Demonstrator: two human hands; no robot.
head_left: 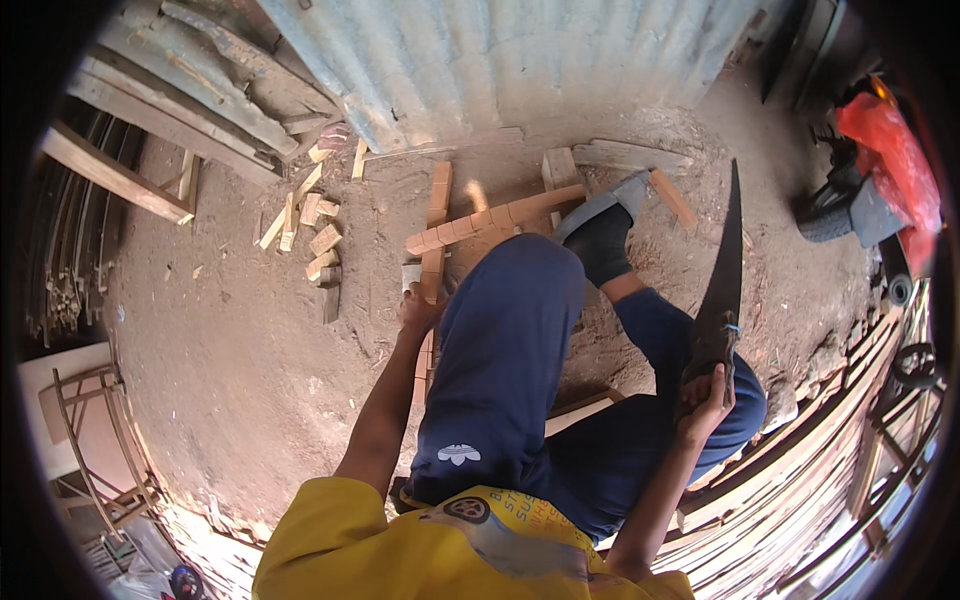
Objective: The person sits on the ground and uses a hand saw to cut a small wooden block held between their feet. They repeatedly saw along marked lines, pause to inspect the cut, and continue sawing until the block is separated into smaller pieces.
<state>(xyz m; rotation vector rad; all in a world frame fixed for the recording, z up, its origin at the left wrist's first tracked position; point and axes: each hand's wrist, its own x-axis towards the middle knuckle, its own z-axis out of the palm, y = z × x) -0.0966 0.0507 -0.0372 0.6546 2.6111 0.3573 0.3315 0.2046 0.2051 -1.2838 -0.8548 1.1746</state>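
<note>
My right hand [707, 400] is closed round the handle of a hand saw [718, 285], whose long dark blade points up and away beside my bent right knee. Left of my left knee, my left hand [419, 309] grips a reddish wooden strip [432, 268] that runs away from me close to the ground. Across that strip lies a second reddish wooden strip [495, 217], with lines across its face at intervals. My sandalled right foot [605, 225] is at this second strip's right end.
Short pale wood offcuts [323, 240] lie scattered at the left. A corrugated metal sheet [510, 70] stands at the back. Planks [180, 105] are stacked at the far left, more timber [790, 500] at the lower right. A red plastic bag [885, 150] hangs near a tyre [826, 222].
</note>
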